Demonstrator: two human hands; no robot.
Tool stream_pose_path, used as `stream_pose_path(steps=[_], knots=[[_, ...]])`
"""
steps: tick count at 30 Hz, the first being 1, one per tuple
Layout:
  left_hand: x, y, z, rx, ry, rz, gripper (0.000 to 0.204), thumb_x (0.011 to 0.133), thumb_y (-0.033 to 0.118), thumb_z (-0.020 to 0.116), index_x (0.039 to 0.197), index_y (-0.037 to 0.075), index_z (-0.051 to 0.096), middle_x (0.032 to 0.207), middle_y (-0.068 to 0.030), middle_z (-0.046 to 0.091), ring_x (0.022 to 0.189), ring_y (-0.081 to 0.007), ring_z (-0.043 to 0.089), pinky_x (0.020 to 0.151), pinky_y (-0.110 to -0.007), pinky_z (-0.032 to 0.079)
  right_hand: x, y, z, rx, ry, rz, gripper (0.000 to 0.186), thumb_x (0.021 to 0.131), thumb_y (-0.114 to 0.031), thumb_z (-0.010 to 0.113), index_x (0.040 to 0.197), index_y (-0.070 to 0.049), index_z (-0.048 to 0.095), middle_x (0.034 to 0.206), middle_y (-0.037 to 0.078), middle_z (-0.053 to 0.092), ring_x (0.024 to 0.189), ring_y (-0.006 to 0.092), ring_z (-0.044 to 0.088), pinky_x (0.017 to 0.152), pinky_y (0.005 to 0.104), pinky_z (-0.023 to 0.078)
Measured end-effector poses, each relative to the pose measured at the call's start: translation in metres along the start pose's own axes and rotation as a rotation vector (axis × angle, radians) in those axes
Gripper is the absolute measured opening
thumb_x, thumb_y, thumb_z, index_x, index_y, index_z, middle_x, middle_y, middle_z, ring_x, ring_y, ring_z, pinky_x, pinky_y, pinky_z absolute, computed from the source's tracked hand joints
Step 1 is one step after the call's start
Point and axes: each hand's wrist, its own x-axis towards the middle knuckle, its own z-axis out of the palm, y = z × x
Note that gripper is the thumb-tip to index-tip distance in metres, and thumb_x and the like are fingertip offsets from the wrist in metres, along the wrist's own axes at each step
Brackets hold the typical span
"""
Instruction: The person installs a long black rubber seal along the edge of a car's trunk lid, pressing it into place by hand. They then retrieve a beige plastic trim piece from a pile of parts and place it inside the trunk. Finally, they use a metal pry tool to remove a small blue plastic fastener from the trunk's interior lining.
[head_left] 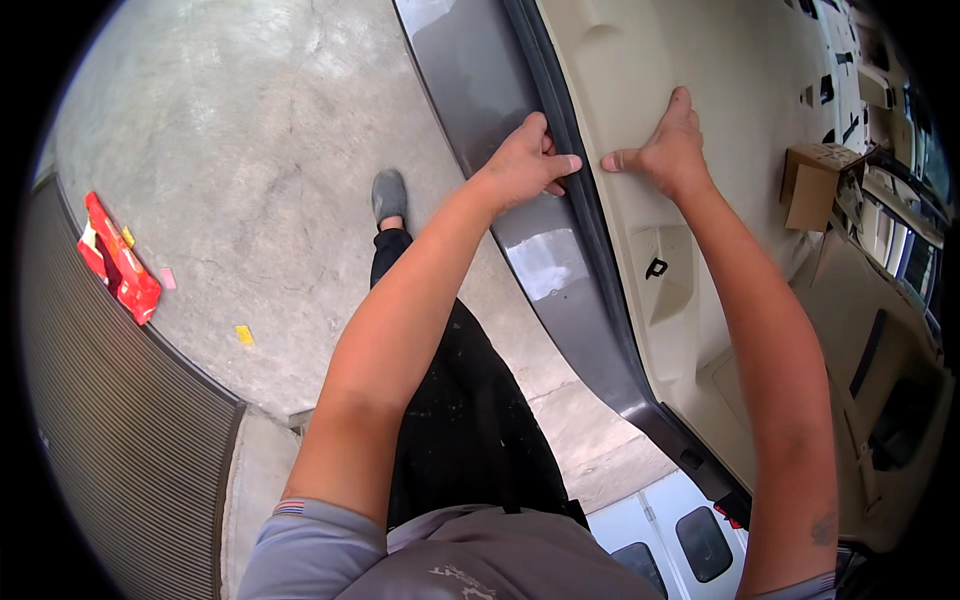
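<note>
A long black rubber seal (587, 220) runs between a grey painted vehicle sill (548, 262) and beige inner trim (598, 60). My left hand (520, 170) is on the seal's edge, fingers curled and thumb lying across the rubber; part of the fingers is hidden. My right hand (667, 150) rests on the beige trim just right of the seal, thumb stretched toward it and fingers apart. Below that hand, a recessed pocket (668, 300) in the trim holds a small black fitting (656, 268).
A cardboard box (815, 190) sits inside the vehicle at right. My grey-shod foot (389, 197) stands on the concrete floor (250, 130). At left lie a crumpled red bag (120, 260), yellow and pink slips, and a ribbed metal panel (120, 420). A white vehicle (650, 540) shows at lower right.
</note>
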Motion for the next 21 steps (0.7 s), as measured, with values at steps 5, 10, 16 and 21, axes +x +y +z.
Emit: stream_pose_path(steps=[5, 10, 16, 21], knots=[[-0.014, -0.010, 0.064, 0.447, 0.394, -0.083, 0.075, 0.084, 0.058, 0.078, 0.106, -0.006, 0.047, 0.093, -0.0217, 0.063, 0.085, -0.0343, 0.068, 0.078, -0.046, 0.057, 0.002, 0.004, 0.008, -0.048, 0.053, -0.024, 0.136, 0.051, -0.034, 0.101, 0.153, -0.002, 0.018, 0.146, 0.025, 0.042, 0.136, 0.0426, 0.044, 0.107, 0.0475, 0.048], [-0.024, -0.007, 0.046, 0.497, 0.314, 0.007, 0.037, 0.098, 0.032, 0.065, 0.095, -0.004, 0.057, 0.091, -0.0220, 0.066, 0.091, -0.0377, 0.065, 0.078, -0.044, 0.052, -0.001, 0.002, 0.001, -0.029, 0.004, 0.025, 0.132, 0.052, -0.035, 0.099, 0.154, -0.006, 0.020, 0.144, 0.020, 0.044, 0.135, 0.0391, 0.045, 0.103, 0.0480, 0.049], [0.021, 0.098, 0.046, 0.893, 0.572, 0.897, 0.027, 0.095, 0.024, 0.064, 0.106, -0.001, 0.068, 0.098, -0.0174, 0.070, 0.094, -0.0355, 0.066, 0.086, -0.049, 0.049, -0.008, 0.000, -0.007, -0.001, -0.006, 0.058, 0.131, 0.050, -0.036, 0.099, 0.154, -0.009, 0.023, 0.141, 0.015, 0.048, 0.133, 0.0366, 0.046, 0.101, 0.0494, 0.046], [0.109, 0.162, 0.078, 1.716, 0.045, 0.833, 0.037, 0.099, 0.036, 0.055, 0.092, 0.007, 0.075, 0.094, -0.0103, 0.073, 0.099, -0.0301, 0.065, 0.105, -0.047, 0.043, -0.006, 0.011, -0.004, 0.070, -0.008, -0.001, 0.131, 0.049, -0.040, 0.098, 0.154, -0.008, 0.027, 0.139, 0.014, 0.050, 0.133, 0.0361, 0.046, 0.102, 0.0512, 0.045]])
